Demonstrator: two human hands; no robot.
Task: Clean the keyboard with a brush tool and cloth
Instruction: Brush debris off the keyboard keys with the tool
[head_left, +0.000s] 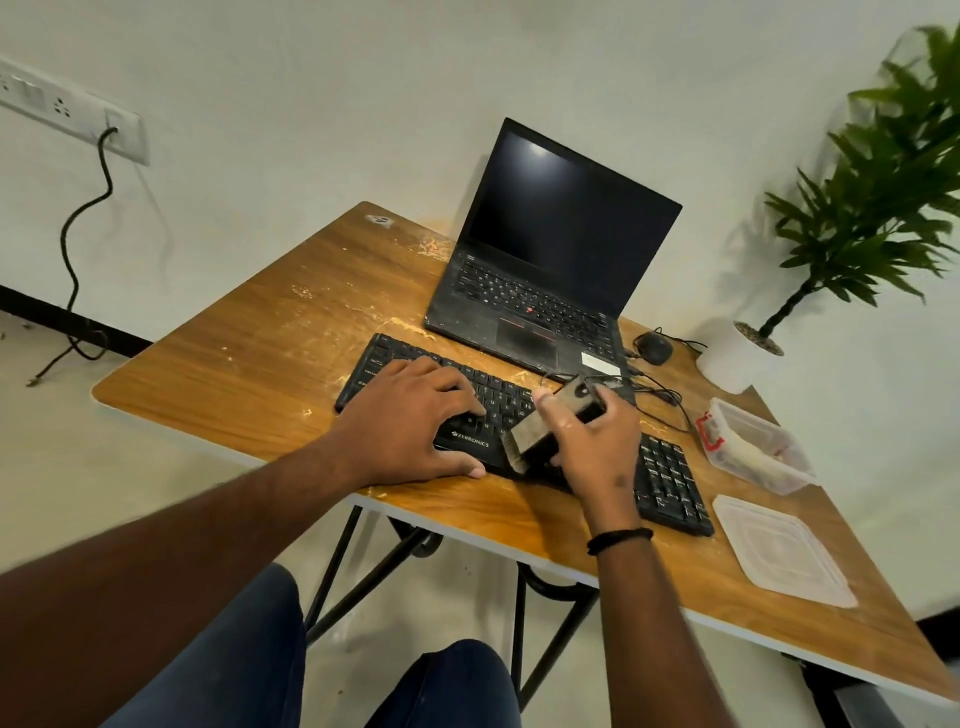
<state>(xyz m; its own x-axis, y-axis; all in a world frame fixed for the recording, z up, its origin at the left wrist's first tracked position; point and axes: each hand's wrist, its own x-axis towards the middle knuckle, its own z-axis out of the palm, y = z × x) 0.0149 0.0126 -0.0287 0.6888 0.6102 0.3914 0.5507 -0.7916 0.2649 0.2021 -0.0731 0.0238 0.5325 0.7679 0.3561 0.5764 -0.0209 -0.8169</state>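
Hands on flat black plastic keyboard (670, 480) at desk centre.
Left hand (415, 421) lies flat with straight fingers over the keys at 9 o'clock; right hand (592, 441) grips a grey block-shaped brush tool (545, 421) against the keys. Black open laptop (550, 260) stands at 12 o'clock on the scuffed wooden desk (249, 353).

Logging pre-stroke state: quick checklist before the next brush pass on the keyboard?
1. Keyboard steadied: ok, left hand rests flat on its left half.
2. Brush gripped: ok, right hand holds the block over the middle keys.
3. Bristles touching keys: cannot tell, underside hidden.
4. Cables out of the stroke path: not ok, they lie by the keyboard's far edge near the brush.
5. Cloth on hand: cannot tell, none plainly visible; the open container holds something unclear.
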